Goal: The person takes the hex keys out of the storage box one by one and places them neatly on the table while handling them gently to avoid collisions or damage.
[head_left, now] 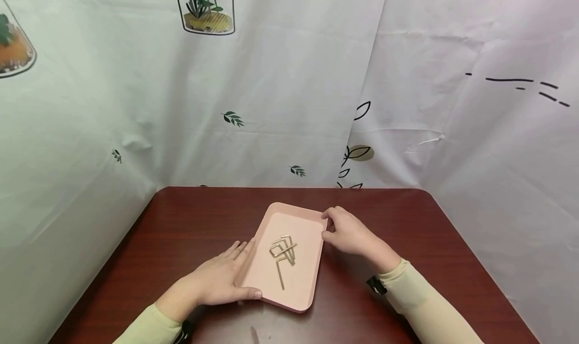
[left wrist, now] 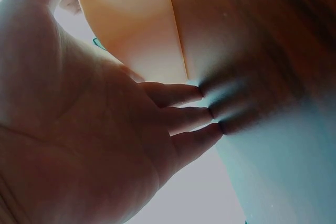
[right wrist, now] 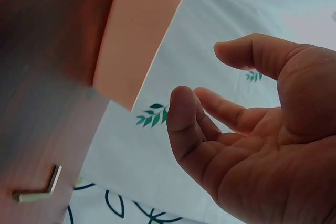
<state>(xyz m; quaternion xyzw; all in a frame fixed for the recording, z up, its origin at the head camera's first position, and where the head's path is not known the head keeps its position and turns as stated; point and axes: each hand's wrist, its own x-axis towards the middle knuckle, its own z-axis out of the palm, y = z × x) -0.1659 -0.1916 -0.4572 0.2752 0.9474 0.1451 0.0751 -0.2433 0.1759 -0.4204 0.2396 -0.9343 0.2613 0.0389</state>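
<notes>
A shallow pink tray [head_left: 300,288] stands at a slant on the table, with several brass-coloured L-shaped hex keys [head_left: 286,249] bunched in its middle. One hex key [head_left: 280,273] lies a little nearer me than the rest. My left hand [head_left: 217,278] is spread along the tray's left side, thumb at the near edge; in the left wrist view three fingertips [left wrist: 212,114] meet the table. At the far right corner is my right hand [head_left: 353,233], thumb and forefinger by the rim. The right wrist view shows its fingers [right wrist: 184,114] loosely bent, nothing between them.
The table [head_left: 203,213] is dark reddish wood with rounded far corners. Patterned white cloth [head_left: 289,107] hangs behind it and along both sides. In the right wrist view another L-shaped hex key [right wrist: 39,196] lies on the tabletop outside the tray.
</notes>
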